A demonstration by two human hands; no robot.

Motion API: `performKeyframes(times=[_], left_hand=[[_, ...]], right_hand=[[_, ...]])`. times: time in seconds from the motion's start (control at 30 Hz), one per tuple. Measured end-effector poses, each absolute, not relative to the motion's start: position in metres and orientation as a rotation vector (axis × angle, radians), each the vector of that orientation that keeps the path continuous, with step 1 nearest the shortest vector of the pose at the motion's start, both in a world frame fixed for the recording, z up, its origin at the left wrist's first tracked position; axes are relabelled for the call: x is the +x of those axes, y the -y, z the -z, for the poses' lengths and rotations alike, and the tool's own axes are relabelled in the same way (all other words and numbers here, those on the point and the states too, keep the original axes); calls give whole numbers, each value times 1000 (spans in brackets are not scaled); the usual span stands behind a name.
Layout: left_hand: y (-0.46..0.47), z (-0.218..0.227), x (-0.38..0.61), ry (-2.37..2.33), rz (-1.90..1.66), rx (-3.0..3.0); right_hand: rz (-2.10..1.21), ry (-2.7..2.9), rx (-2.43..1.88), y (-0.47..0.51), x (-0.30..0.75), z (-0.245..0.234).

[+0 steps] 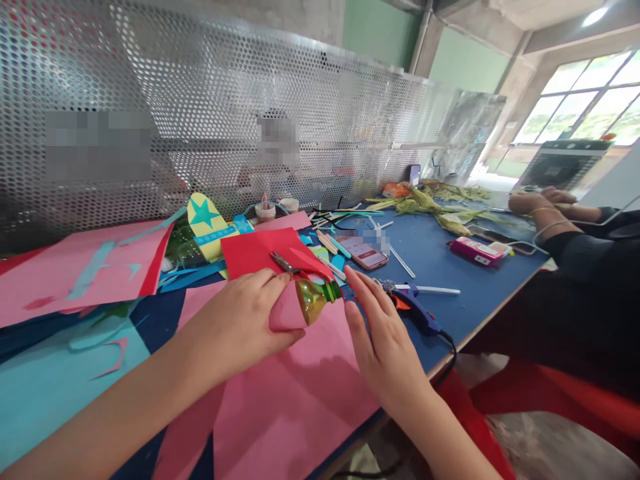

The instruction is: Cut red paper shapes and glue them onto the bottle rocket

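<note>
The left hand point(257, 307) grips one pink-wrapped bottle point(287, 312); the right hand point(383, 333), fingers open, is just beside its neck point(332, 292). One glue gun point(421, 311) and one pair of scissors point(283, 262) lie near.

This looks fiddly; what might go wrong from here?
The glue gun lies close beside the right hand and, if hot, could burn it. The scissors lie just beyond the left hand, which might get nicked. The pink paper around the bottle might shift if that grip loosens.
</note>
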State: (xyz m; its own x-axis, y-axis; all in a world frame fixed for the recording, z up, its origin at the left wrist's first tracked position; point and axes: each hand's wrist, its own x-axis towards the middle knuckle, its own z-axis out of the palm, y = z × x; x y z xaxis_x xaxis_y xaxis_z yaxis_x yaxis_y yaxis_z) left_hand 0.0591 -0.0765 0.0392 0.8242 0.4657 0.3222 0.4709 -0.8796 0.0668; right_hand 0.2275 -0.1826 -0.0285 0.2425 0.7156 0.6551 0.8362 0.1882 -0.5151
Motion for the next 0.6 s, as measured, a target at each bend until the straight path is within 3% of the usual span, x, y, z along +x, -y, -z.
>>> performKeyframes(times=[0.6], left_hand=[[72,-49,56,999,586,-3072]], right_hand=[[-223,1581,-1414,185,230,21]])
